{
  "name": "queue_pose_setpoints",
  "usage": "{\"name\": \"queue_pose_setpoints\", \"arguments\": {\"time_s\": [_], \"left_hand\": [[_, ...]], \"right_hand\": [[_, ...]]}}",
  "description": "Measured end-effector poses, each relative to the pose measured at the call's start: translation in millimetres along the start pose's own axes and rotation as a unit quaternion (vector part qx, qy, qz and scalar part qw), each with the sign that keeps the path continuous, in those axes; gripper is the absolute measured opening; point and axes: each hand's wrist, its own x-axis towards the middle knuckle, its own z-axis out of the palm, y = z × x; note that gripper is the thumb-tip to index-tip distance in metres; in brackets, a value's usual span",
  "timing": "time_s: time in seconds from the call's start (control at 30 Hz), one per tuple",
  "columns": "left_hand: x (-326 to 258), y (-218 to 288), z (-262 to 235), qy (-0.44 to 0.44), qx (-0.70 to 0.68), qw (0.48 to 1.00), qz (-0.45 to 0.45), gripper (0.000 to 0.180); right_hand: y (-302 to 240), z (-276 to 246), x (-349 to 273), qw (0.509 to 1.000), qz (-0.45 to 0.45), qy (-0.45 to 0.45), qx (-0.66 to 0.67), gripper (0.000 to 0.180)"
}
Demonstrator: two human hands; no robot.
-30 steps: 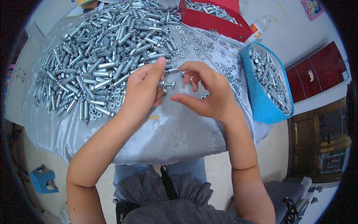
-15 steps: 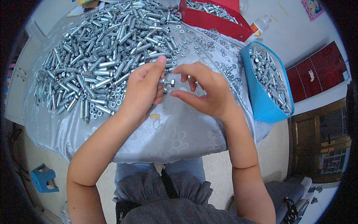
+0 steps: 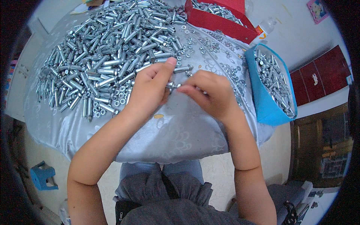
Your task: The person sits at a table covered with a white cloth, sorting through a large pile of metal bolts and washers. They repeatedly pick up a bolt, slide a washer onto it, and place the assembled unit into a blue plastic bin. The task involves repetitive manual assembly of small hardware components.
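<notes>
Above the near part of the table, my left hand point(image 3: 152, 87) is closed around a silver bolt point(image 3: 171, 85), most of which is hidden in the fist. My right hand point(image 3: 214, 93) has its thumb and fingers pinched at the bolt's protruding end, covering its hex head. Just beyond the hands, another bolt point(image 3: 183, 69) lies at the edge of a large heap of silver sleeve bolts point(image 3: 108, 52). Small hex nuts point(image 3: 120, 94) lie in a cluster to the left of my left hand.
Loose washers and nuts point(image 3: 204, 44) are scattered over the silver tablecloth point(image 3: 165, 138) at the far right. A red box point(image 3: 221, 25) and a blue bin point(image 3: 268, 108) hold more hardware. Beside them stands a plastic bottle point(image 3: 265, 27). A blue stool point(image 3: 43, 176) is on the floor at left.
My right thumb and fingers have closed from a wide gap onto the bolt's head end. The left hand keeps its hold, and the whole view has shifted slightly.
</notes>
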Motion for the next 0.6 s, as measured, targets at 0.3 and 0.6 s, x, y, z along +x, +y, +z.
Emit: {"name": "queue_pose_setpoints", "arguments": {"time_s": [0.3, 0.6], "left_hand": [[-1, 1, 0, -0.007, 0.004, 1.0, 0.004, 0.038], [0, 2, 0, -0.015, 0.001, 1.0, 0.004, 0.038]], "right_hand": [[2, 1, 0, 0.997, -0.001, -0.014, 0.07, 0.022], [-8, 0, 4, 0.998, 0.029, 0.009, 0.057, 0.02]]}}
